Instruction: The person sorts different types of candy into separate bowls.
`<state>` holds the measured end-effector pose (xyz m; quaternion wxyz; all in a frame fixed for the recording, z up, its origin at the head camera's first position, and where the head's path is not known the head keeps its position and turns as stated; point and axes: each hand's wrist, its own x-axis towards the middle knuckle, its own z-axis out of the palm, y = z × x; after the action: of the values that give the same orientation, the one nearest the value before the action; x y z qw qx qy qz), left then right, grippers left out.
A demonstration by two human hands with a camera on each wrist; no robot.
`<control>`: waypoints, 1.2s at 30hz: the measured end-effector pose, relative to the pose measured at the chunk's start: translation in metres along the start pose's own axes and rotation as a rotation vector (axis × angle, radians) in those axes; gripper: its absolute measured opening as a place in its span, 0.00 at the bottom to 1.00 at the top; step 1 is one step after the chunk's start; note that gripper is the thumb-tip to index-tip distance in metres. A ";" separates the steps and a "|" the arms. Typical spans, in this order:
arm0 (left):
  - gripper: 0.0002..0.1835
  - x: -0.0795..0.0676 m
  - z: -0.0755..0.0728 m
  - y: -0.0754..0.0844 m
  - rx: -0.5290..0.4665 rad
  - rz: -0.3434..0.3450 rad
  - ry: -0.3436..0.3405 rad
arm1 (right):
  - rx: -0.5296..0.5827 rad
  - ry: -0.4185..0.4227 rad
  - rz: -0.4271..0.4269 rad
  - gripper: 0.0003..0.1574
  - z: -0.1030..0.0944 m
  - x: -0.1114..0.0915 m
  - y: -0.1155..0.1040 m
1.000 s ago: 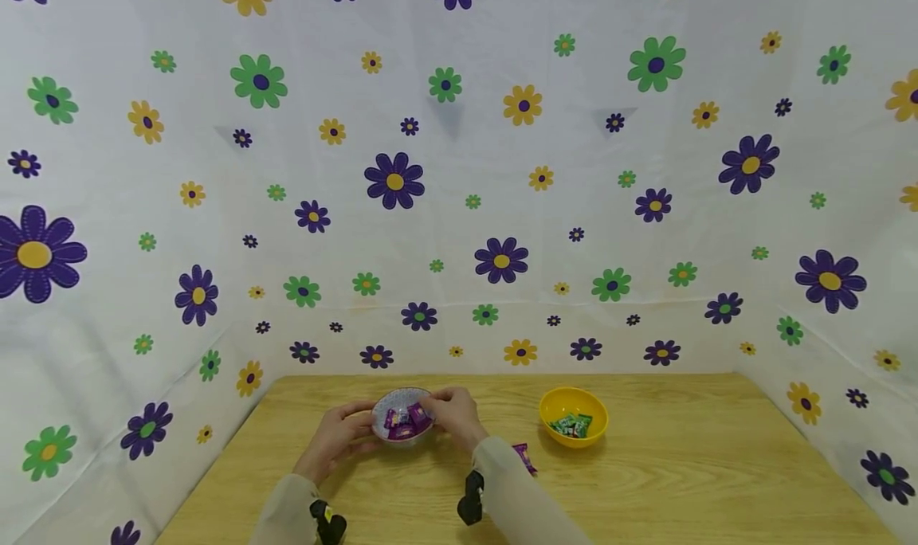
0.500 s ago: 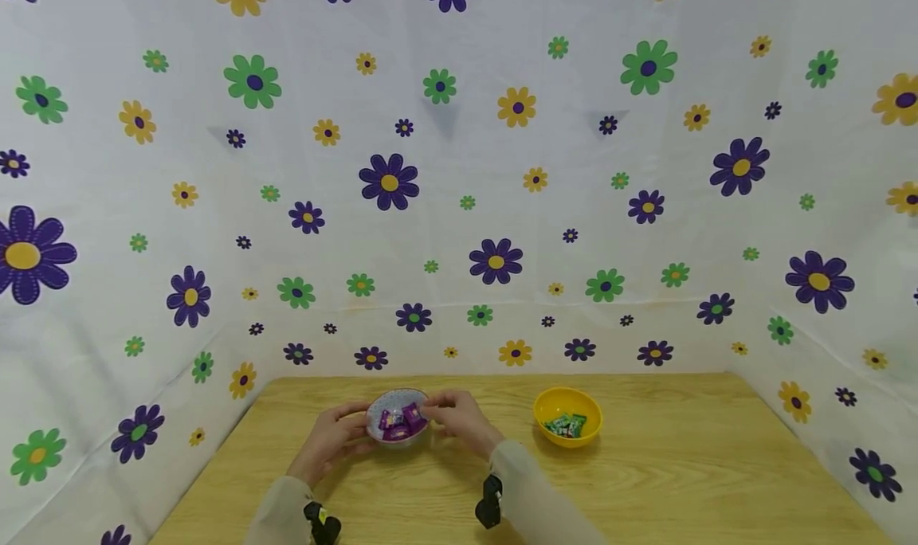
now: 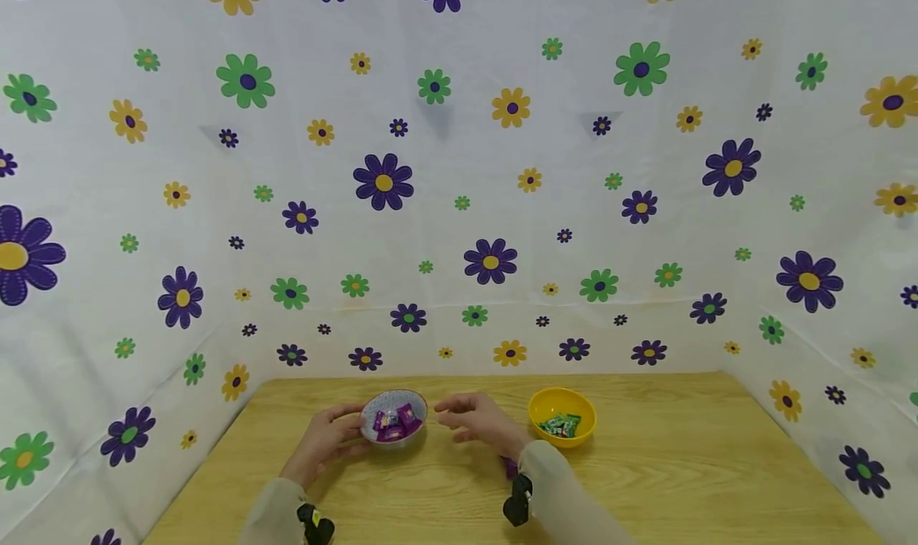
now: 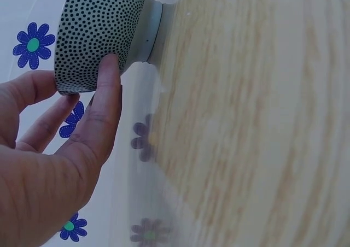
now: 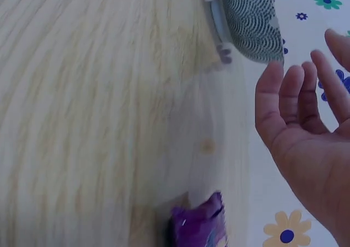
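Observation:
A patterned bowl (image 3: 373,414) stands on the left part of the table, with several purple wrapped candies (image 3: 390,432) inside. My left hand (image 3: 331,441) holds it from the left; the left wrist view has the fingers (image 4: 109,77) against the dotted outer wall of the bowl (image 4: 98,34). To the right of the bowl, apart from it, is my right hand (image 3: 482,421), fingers loosely bent and holding nothing. Another purple wrapped candy (image 3: 511,467) lies on the table, partly hidden by the right forearm; it also shows in the right wrist view as a purple wrapper (image 5: 199,228).
A yellow bowl (image 3: 541,405) with several green wrapped candies (image 3: 562,425) stands just beyond the right forearm. The wooden table (image 3: 688,449) meets a white flowered cloth (image 3: 430,234) at its back and sides.
My right hand has moved away from the bowl's right rim, to the right. The left hand keeps its hold. The head view has shifted slightly to the right.

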<state>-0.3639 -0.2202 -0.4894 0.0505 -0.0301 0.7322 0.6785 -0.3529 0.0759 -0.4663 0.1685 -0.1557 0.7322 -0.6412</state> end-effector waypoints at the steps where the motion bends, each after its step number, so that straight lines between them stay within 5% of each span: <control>1: 0.22 0.000 0.000 0.000 0.002 0.002 -0.004 | 0.010 -0.015 0.004 0.24 -0.002 -0.003 -0.001; 7: 0.24 -0.003 0.000 0.002 0.007 0.010 -0.028 | 0.034 -0.062 0.012 0.26 -0.014 -0.018 0.001; 24: 0.23 0.003 0.001 -0.002 -0.016 0.007 -0.015 | 0.111 0.057 0.022 0.25 -0.039 -0.062 0.020; 36: 0.23 0.004 0.000 -0.003 -0.007 -0.001 -0.011 | 0.015 0.052 0.052 0.27 -0.060 -0.089 0.035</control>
<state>-0.3672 -0.2205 -0.4927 0.0546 -0.0269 0.7295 0.6812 -0.3002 0.1733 -0.4891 0.1673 -0.1186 0.7354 -0.6458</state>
